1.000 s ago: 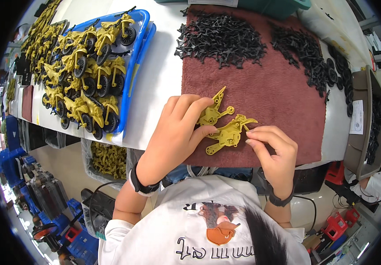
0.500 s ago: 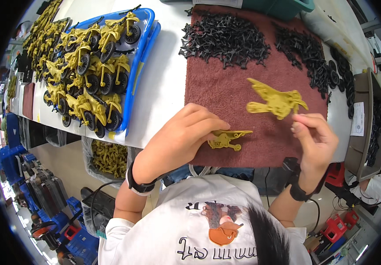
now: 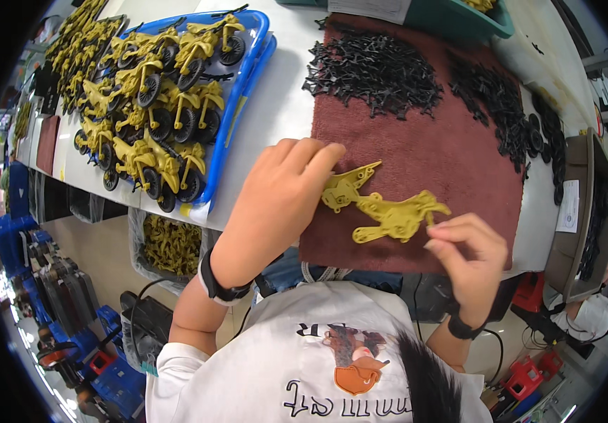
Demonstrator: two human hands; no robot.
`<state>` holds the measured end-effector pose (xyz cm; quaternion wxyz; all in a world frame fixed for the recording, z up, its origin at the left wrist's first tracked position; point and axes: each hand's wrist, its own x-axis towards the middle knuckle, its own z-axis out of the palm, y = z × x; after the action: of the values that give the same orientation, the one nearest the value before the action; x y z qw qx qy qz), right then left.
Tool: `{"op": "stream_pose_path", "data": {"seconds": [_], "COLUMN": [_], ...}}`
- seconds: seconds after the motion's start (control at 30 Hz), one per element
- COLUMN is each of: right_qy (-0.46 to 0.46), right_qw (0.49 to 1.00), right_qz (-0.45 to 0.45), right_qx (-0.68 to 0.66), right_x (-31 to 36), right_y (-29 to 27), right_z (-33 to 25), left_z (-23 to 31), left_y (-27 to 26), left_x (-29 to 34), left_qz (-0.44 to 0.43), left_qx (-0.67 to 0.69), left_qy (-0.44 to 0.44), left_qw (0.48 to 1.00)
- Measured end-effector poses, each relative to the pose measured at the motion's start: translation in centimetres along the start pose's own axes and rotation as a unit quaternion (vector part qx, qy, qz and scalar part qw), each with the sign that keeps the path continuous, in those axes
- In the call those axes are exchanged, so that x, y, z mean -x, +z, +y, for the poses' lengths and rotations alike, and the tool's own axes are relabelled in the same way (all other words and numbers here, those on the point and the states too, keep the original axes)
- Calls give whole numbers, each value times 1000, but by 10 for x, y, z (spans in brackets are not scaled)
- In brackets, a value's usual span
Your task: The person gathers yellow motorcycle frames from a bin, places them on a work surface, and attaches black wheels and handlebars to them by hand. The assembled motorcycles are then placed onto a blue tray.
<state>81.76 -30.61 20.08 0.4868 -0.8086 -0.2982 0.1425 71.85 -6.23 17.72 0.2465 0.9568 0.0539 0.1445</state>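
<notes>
My left hand (image 3: 281, 194) is closed, its fingertips gripping one end of a yellow plastic toy motorbike body half (image 3: 344, 189). The fingers hide part of that piece, and its pointed end sticks up to the right. Between thumb and forefinger, my right hand (image 3: 471, 255) pinches a second toy motorbike body half (image 3: 397, 217) by its thin front fork. The two yellow parts lie close side by side above the brown-red cloth (image 3: 378, 141); whether they touch I cannot tell.
Small black plastic parts (image 3: 374, 74) are heaped at the cloth's far side, with another black pile (image 3: 490, 106) to the right. A blue tray (image 3: 230, 151) of yellow motorbikes stands left. A grey bin (image 3: 593, 211) sits right, a green bin (image 3: 445, 21) at the back.
My right hand has brought its body half left and down, close to the other one. The left hand's piece has moved up and its pointed end is now tilted upward.
</notes>
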Motion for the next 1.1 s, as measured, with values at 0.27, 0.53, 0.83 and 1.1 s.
{"op": "stream_pose_path", "data": {"seconds": [0.27,0.53,0.83,1.1], "right_qy": [-35,-101,-119,-186], "right_qw": [993,991,982,973], "right_qz": [-93,-89,-109,-63], "right_qx": [-66,24,94,123], "right_x": [14,5,3,1], "right_y": [6,47,51,31], "right_z": [9,5,7,-1], "left_z": [8,-1,10,-26], "left_y": [-18,2,-60,-119], "left_x": [11,-1,-19,-195], "left_qz": [-41,-40,-43,45], "left_qx": [9,84,22,-19], "left_qy": [-37,-38,26,124], "left_qw": [998,995,999,991]}}
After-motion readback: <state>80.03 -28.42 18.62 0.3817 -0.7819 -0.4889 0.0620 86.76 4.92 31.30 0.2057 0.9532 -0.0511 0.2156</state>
